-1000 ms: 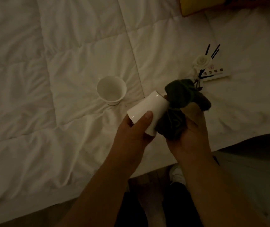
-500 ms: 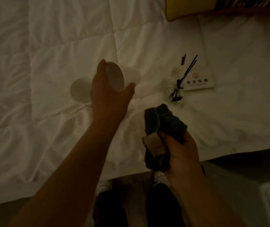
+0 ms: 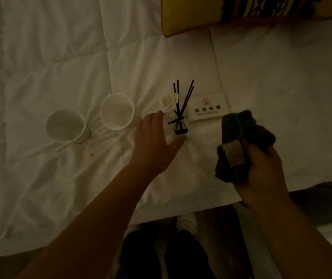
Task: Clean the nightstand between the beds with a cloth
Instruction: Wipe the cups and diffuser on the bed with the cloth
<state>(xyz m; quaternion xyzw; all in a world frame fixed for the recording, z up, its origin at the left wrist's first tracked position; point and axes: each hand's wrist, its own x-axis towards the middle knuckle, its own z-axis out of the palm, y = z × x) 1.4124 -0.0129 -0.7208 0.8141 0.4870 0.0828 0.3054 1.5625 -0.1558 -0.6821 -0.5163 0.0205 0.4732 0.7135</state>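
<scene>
- While the room lies in dim light, the dark cloth [image 3: 241, 141] sits bunched in the right hand [image 3: 262, 174], above the near edge of the white quilt [image 3: 60, 67], to the right of everything laid out on the bed
- The right hand's fingers are curled tight round the cloth, clamped on it, with a pale label or patch [image 3: 234, 153] showing on the side that faces the camera
- The nightstand itself does not show in this view
- The left hand [image 3: 157, 141] reaches over the quilt with fingers spread apart, its fingertips against a small clear reed diffuser bottle [image 3: 176, 125]; whether it grips the bottle or only touches it cannot be told
- Dark reed sticks [image 3: 183, 97] fan up out of the bottle, and a white rose-shaped ornament [image 3: 168, 101] sits at its far left side
- Just right of the diffuser a white folded card [image 3: 207, 106] rests on the quilt, printed with a red no-smoking mark, Chinese characters and the words NO SMOKING
- Two white cups stand upright on the quilt left of the hand: the near cup [image 3: 117, 111] just beside the fingers, the far cup [image 3: 66, 125] further left, the two close but apart
- A few small dark specks [image 3: 92, 153] lie on the quilt in front of the cups
- A yellow pillow [image 3: 183, 15] with a dark patterned band lies at the top of the view
- Below the bed edge, the person's dark trouser legs [image 3: 173, 256] and a pale shoe [image 3: 187, 223] show over the floor
</scene>
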